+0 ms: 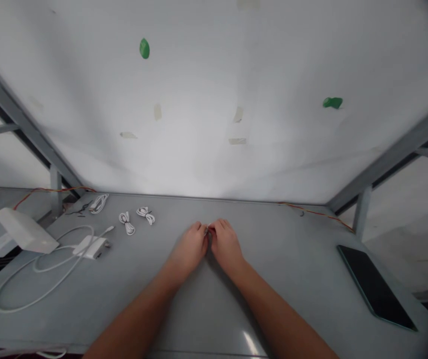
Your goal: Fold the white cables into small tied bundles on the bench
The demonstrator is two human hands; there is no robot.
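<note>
Both hands meet over the middle of the grey table. My left hand is closed, its fingertips pinched around something small and dark that is mostly hidden. Against it, my right hand is closed too, thumb and fingers pressed together at the same small thing, which is too small to name. To the left of my hands lie two tied white cable bundles, one nearer and one farther left.
Another white cable lies at the back left beside black ties. A white charger with a looped cable and a white box are at the left. A dark tablet rests at the right. Behind stands a white panel.
</note>
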